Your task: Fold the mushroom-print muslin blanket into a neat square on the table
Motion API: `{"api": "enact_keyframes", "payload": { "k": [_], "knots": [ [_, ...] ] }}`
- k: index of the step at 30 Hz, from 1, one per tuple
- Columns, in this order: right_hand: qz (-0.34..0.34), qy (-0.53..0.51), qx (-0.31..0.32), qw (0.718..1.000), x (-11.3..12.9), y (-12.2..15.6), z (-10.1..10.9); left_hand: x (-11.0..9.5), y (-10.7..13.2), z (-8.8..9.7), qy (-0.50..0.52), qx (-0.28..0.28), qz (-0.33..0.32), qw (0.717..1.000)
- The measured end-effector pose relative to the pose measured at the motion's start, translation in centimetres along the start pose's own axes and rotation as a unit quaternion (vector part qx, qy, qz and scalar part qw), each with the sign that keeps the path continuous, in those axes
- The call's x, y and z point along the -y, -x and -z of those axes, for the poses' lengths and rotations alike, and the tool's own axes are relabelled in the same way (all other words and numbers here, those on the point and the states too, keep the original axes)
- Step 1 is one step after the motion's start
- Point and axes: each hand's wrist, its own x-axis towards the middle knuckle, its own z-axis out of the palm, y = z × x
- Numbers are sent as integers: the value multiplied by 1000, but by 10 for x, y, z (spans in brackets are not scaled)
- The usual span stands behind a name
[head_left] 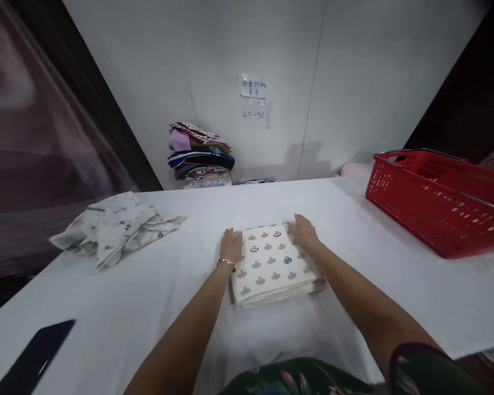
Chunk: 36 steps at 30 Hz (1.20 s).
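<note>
Between my two hands lies a folded white cloth (pixel 267 266) printed with beige, red and blue mushroom shapes, its layers showing at the near edge. My left hand (pixel 231 246) rests at the cloth's left edge, fingers stretched out and pointing away from me. At the far right corner my right hand (pixel 303 232) lies on the cloth with its fingers extended. The underside of the cloth and part of its right edge are hidden. A crumpled white cloth (pixel 119 225) with a dark print lies farther left on the table.
A red plastic basket (pixel 428 203) with metal handles stands on the right of the white table (pixel 168 307). A dark phone-like slab (pixel 35 356) lies at the near left. Folded fabrics (pixel 201 156) are stacked beyond the far edge, below two paper notes (pixel 254 101) on the wall.
</note>
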Motion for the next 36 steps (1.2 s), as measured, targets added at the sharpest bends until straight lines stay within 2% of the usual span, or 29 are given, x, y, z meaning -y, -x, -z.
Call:
{"api": "enact_keyframes", "payload": {
  "k": [2,4,7,10,12,14,16,18,22,27,29,33,36],
  "knots": [
    [71,30,11,997,5,3,-7,1,1,0,-46,33,1,998],
    [108,40,38,993,7,5,-15,1,4,-3,-91,54,-9,994],
    [109,28,45,993,6,4,-22,-2,7,-5,-111,47,-16,993],
    [104,-28,57,993,3,0,-18,-3,8,-3,-57,36,-7,998],
    [80,-107,47,990,-1,2,-11,1,10,1,9,33,12,999],
    [33,-200,12,979,-10,12,-5,8,18,6,73,35,36,996],
    [-28,-274,-7,961,-21,29,0,18,33,11,112,41,57,991],
    [-80,-323,10,943,-34,53,2,28,51,13,150,48,78,984],
    [-132,-364,19,922,-51,99,9,36,81,18,210,67,118,968],
    [-163,-353,62,919,-49,133,23,29,91,27,217,93,160,959],
    [-184,-385,89,900,-45,139,27,26,91,31,230,125,172,950],
    [-210,-492,148,832,-42,142,33,21,93,33,245,190,185,933],
    [-204,-540,155,802,-42,143,34,16,98,32,257,176,178,934]
  ]
}}
